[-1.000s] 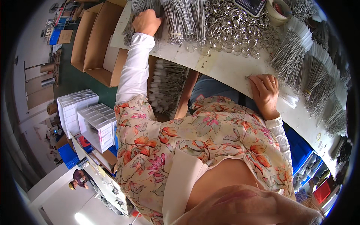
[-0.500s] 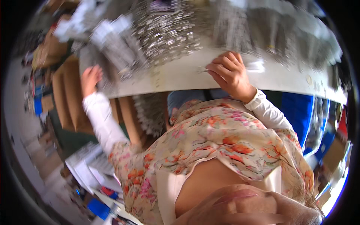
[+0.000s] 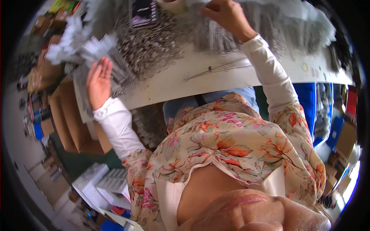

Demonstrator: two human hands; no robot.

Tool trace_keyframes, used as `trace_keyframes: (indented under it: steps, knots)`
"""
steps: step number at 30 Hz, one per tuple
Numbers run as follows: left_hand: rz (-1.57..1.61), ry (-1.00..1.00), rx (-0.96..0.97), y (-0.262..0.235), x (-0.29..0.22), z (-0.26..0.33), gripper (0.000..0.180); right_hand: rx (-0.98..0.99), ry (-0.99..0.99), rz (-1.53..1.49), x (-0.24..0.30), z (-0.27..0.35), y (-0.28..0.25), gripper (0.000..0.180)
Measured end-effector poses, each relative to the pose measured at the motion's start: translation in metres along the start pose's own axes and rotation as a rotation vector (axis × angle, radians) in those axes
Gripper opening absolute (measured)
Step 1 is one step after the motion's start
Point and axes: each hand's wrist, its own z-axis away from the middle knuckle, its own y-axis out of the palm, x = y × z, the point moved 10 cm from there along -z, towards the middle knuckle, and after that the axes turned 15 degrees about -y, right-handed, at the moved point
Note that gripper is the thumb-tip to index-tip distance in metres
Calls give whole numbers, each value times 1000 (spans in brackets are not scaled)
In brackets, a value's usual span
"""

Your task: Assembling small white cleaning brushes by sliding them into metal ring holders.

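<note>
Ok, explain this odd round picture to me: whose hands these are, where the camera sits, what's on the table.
No machine here: a person works with bare hands. The camera is worn on the head and looks down, so the floral blouse fills the middle, and the fisheye lens bends straight edges. The left hand rests, fingers extended, against a bundle of thin metal rods at the edge of the white table. The right hand reaches into more grey rod bundles further back; its grip is hidden. Small metal rings lie heaped between them. Open cardboard boxes stand on the floor to the left.
</note>
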Motion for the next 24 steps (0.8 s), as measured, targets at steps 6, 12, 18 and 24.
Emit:
trace_keyframes:
  steps: [6, 12, 18, 24]
  knots:
    - [20, -45, 173, 38, 30, 35, 13, 12, 104, -13, -24, 0, 13, 26]
    - [-1188, 167, -353, 39, -6, -17, 24, -381, 183, -446, -16, 0, -52, 15]
    - [-1788, 321, -430, 35, -1, -39, 31, -533, 134, -439, -68, 29, -154, 23]
    - [-1655, 324, -419, 45, -6, -29, 18, -215, 203, 294, -85, 53, -151, 20]
